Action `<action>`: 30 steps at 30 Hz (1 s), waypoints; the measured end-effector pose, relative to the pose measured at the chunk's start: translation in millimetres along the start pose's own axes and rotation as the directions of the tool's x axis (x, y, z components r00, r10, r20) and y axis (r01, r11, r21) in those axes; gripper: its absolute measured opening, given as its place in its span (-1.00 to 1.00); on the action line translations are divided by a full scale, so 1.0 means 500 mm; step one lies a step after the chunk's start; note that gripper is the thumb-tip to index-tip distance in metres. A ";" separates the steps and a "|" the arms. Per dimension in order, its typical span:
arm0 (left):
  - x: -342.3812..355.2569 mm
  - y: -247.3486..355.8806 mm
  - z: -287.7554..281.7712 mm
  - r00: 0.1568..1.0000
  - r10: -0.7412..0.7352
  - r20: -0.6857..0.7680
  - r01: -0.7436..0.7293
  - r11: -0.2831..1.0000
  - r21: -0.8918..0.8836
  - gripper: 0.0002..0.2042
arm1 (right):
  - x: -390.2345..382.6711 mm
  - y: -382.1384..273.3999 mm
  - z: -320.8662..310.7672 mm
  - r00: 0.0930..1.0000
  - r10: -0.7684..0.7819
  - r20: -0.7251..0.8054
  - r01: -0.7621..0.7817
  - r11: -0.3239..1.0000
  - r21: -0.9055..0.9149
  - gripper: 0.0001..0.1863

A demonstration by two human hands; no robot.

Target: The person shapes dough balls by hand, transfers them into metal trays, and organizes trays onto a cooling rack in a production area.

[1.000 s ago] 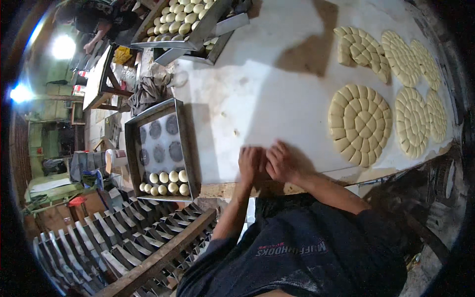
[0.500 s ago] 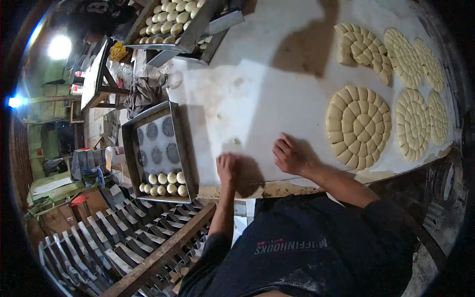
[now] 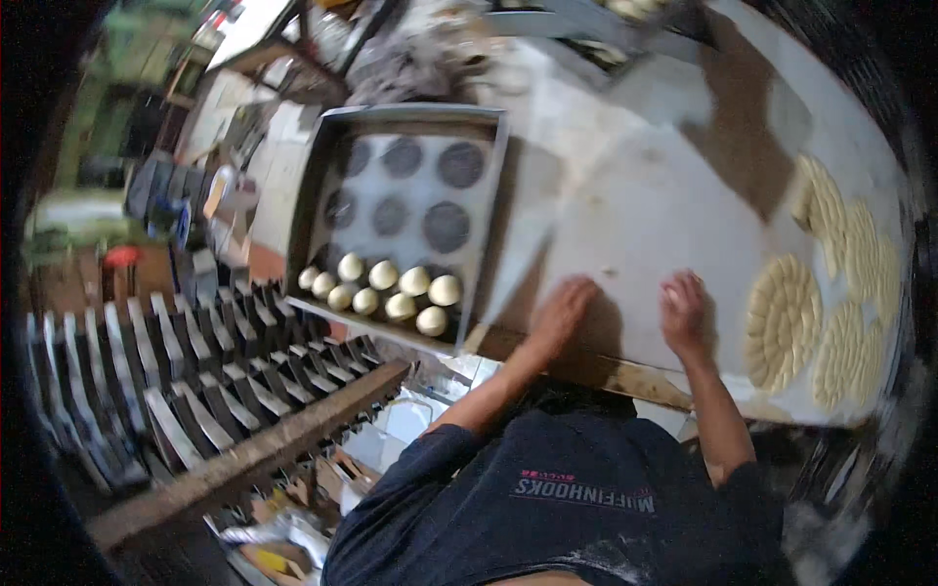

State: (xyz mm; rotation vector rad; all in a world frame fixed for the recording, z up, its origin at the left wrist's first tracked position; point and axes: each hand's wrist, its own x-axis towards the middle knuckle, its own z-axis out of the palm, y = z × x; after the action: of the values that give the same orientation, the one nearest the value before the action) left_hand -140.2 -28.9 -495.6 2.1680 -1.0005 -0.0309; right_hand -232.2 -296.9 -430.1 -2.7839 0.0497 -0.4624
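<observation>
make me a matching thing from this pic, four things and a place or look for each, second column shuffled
Column one
1. metal tray
2. dough balls
3. scored dough rounds
4. right hand

Column two
A. grouped at the near end inside a container
B. between the left hand and the flat dough
C. rectangular, with dark round patches inside
D. lying at the table's right side

Pairs: 1-C, 2-A, 3-D, 4-B

The dough balls [image 3: 401, 307] are pale cream. The baking tray [image 3: 415, 110] is grey; its whitish liner [image 3: 421, 186] carries dark, round spots [image 3: 447, 227] in rows. The dough discs [image 3: 783, 323] are pale yellow, divided by cut lines into a segmented pattern. The tabletop [image 3: 635, 215] is off-white with a brown edge. The T-shirt [image 3: 562, 454] is dark navy with grey and pink lettering.
</observation>
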 end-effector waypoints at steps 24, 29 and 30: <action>-0.182 -0.196 -0.752 0.499 -0.452 -0.740 0.732 0.677 0.080 -0.50 | 0.458 -0.808 0.308 0.800 -0.595 0.082 0.466 0.701 0.540 -0.64; -0.014 -0.009 -0.466 0.700 -0.349 -0.623 0.353 0.927 -0.124 -0.75 | 0.318 -0.372 0.098 0.957 -0.140 -0.255 0.259 0.810 0.526 -0.85; 0.045 0.056 -0.401 0.818 -0.266 -0.509 0.240 0.964 -0.119 -0.77 | 0.270 -0.265 0.040 0.970 -0.016 -0.243 0.117 0.907 0.405 -0.86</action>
State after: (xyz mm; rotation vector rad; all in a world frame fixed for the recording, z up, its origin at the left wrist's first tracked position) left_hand -81.1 67.1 -326.0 2.0795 -0.3899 0.3873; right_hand -100.4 -176.6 -364.6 -2.3045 -0.0831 -0.7260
